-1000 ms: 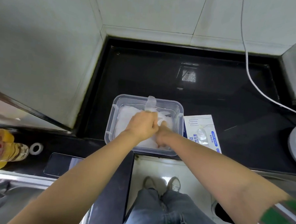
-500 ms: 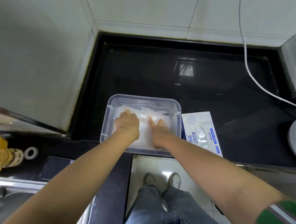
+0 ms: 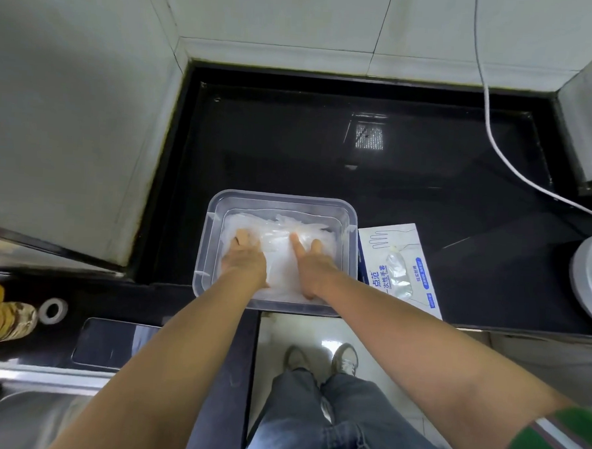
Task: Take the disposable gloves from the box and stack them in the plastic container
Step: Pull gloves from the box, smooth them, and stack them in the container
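Head view: the hands, bunched mid-pile a second ago, have spread apart; left hand (image 3: 245, 263) and right hand (image 3: 314, 271) now press the gloves (image 3: 280, 271) flat in the container (image 3: 282, 200), just left of the box (image 3: 401, 250). Fingers (image 3: 295, 242) lie straight, gripping nothing; this batch looks stacked.

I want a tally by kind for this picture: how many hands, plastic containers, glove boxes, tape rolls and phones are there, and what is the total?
Hands: 2 (left hand, right hand)
plastic container: 1
glove box: 1
tape roll: 1
phone: 1
Total: 6
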{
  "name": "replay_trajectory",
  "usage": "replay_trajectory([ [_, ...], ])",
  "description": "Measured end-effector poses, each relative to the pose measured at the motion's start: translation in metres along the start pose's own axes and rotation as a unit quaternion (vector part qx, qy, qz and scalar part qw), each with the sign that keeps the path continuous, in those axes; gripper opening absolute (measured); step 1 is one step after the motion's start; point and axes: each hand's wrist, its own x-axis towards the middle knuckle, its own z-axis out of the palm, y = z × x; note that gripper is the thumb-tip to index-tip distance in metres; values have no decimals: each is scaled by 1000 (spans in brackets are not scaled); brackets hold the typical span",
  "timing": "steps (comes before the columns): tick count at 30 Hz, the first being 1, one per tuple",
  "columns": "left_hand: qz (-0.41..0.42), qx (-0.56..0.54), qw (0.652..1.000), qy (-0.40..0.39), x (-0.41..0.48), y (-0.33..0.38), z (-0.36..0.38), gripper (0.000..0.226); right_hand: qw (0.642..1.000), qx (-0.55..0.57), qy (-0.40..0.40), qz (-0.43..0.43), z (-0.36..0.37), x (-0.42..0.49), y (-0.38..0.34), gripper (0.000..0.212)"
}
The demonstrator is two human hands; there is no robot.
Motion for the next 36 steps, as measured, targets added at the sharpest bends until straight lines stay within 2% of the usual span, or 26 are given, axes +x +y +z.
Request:
replay_trajectory([
  [3,15,13,1000,9,-8,1,-2,112,1000,-7,-10,1,0,0,0,123],
  [6,35,-7,999,34,-15,-4,-9,97,999,-15,-27,-12,-10,-5,-3,119],
  [8,32,-25,997,60,-22,-5,-19,80,998,-34,0,-52,-26,-15,-6,91],
  [11,24,-34,994,105,-35,0,-37,41,985,-10,111,-129,-59,-33,-5,40],
  [13,24,-33,992,115,-45,5,-47,28,964,63,206,-157,-78,-47,6,23],
  [15,34,-13,992,120,-55,13,-52,25,938,143,277,-151,-90,-57,27,16],
  [18,46,20,991,124,-74,34,-65,16,928,181,310,-97,-96,-63,71,14],
  [21,94,17,988,124,-91,66,-80,13,956,149,251,-24,-81,-70,113,15],
  [25,204,-100,957,180,-110,115,-82,13,984,41,172,26,-48,-77,144,24],
  [27,238,-168,944,157,-110,136,-70,11,985,-44,167,13,-34,-77,148,26],
  [30,241,-193,947,84,-103,164,-44,33,983,-53,174,21,-21,-79,145,23],
  [32,222,-177,958,50,-96,178,-25,41,982,-26,183,49,-18,-80,145,9],
  [34,200,-182,962,21,-88,186,-10,47,974,28,213,75,-18,-78,149,32],
  [36,174,-185,967,5,-81,187,0,51,966,55,241,78,-15,-76,151,24],
])
